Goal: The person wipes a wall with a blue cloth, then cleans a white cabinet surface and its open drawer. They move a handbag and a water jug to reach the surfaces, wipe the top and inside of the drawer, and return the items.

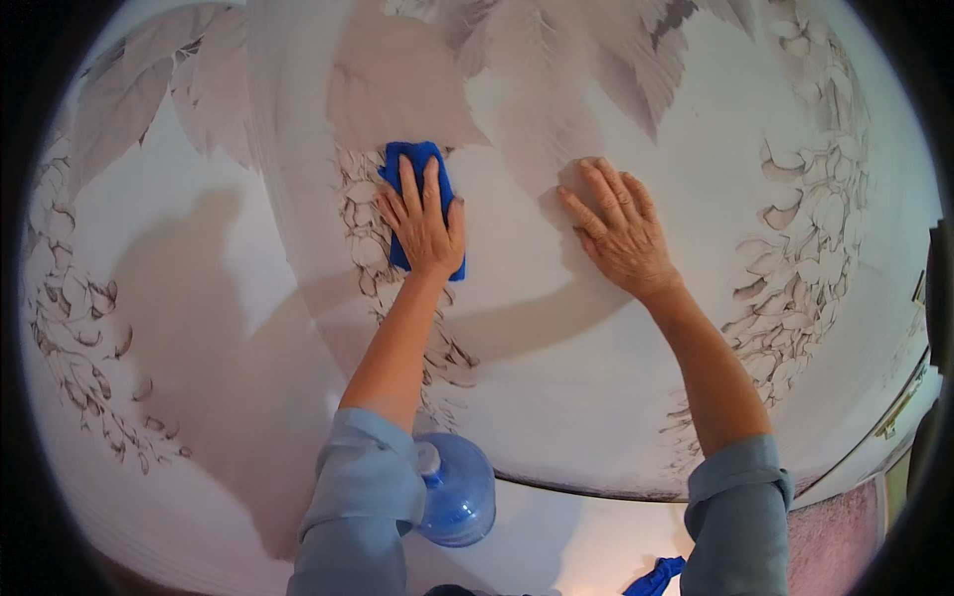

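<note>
My left hand (427, 223) lies with fingers spread on a folded blue cloth (399, 257), pressing it flat against a large pale wall surface (514, 298). Printed leaves and hanging blossom clusters cover that surface. The cloth overlaps one of the blossom clusters, just below a big leaf. Further right, my right hand (618, 223) touches a plain part of the same surface, fingers slightly bent and nothing in them. Both sleeves are rolled back to about the elbow.
Below my left forearm stands a large clear blue water bottle (458, 492) with a pale cap. A second blue cloth (656, 577) lies by my right sleeve. The printed surface ends in a dark lower edge (589, 492). A metal fitting (888, 425) and a pink textured patch (835, 536) appear at right.
</note>
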`<state>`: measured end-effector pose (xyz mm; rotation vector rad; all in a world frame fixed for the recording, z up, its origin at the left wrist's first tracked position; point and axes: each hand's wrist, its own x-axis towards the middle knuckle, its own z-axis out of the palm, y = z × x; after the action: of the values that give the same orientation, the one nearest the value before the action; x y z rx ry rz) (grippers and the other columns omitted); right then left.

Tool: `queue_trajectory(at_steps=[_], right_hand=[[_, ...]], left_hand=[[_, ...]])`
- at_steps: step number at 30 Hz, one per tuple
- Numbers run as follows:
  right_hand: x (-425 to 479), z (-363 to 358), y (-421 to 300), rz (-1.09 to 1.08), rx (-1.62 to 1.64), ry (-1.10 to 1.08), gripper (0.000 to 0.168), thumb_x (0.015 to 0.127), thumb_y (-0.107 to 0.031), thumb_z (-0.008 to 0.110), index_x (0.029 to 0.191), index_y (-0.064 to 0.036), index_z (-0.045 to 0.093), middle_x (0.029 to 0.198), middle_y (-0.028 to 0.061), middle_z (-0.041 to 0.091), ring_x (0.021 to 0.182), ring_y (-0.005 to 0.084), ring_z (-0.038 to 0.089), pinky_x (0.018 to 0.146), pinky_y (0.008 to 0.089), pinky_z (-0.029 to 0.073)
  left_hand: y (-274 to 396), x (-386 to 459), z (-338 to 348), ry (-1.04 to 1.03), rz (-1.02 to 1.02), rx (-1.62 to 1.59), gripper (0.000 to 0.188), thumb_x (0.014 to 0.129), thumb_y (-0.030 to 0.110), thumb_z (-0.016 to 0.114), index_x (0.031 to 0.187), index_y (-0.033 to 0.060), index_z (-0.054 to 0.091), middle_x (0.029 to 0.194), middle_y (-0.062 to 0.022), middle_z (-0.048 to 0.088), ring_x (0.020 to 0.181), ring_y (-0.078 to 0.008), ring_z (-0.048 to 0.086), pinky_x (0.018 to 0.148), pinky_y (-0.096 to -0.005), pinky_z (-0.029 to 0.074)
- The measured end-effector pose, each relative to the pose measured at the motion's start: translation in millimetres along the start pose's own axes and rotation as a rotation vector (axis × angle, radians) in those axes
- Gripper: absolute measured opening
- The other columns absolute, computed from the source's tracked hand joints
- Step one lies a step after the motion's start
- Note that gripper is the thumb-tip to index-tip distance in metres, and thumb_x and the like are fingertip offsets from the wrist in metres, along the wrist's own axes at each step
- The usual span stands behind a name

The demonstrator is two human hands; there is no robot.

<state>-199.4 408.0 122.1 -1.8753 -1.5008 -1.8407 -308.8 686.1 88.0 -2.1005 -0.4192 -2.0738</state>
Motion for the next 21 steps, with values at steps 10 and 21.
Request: queue_trajectory(at_steps=[10,21], right_hand=[[35.5,26.4,-48.0,0.150,-0.076,0.102,0.055,0.089,-0.024,0.067,0.143,-0.029,0.054,0.155,0.0003,0.043,0.147,0.0239,0.036,0.120,0.0438,0.025],[31.0,26.3,-51.1,0.173,-0.140,0.110,0.058,0.085,-0.019,0.065,0.142,-0.025,0.057,0.155,0.0028,0.045,0.146,0.0267,0.038,0.119,0.0437,0.026]], left_hand=[[-40.4,-44.6,-11.8,-0.148,0.388,-0.171,0.060,0.098,0.049,0.053,0.153,0.0269,0.045,0.164,-0.0146,0.028,0.140,-0.0555,0.030,0.117,-0.0704,0.012],[-68.2,41.6,-14.7,-0.039,0.206,-0.209,0.063,0.095,0.041,0.057,0.154,0.0226,0.044,0.164,-0.0164,0.029,0.141,-0.0529,0.032,0.117,-0.0689,0.010]])
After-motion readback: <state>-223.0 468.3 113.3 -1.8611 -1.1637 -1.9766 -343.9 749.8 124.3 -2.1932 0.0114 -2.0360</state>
